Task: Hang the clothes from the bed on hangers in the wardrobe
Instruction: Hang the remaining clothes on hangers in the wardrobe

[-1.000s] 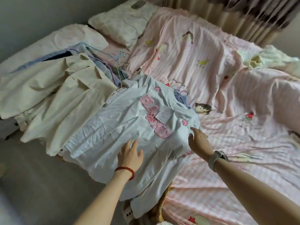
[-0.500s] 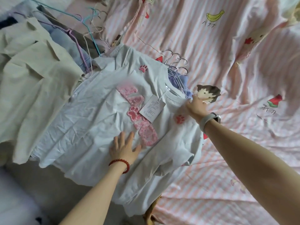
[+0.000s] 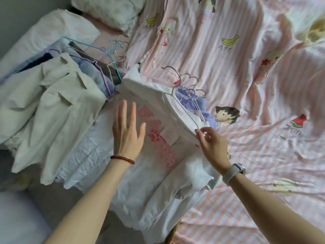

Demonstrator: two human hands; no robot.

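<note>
A white T-shirt (image 3: 140,173) with pink paw prints lay flat at the near edge of the bed (image 3: 246,85), on top of a pile of clothes. The left hand (image 3: 127,132) rested on its chest with fingers straight and spread. The right hand (image 3: 212,143) pinched the shirt's collar edge, just beside a silver wire hanger (image 3: 186,110). Beyond the collar lay a bunch of silver hanger hooks (image 3: 191,85). Left of the T-shirt lay a beige shirt (image 3: 58,117) and coloured hangers (image 3: 105,67).
</note>
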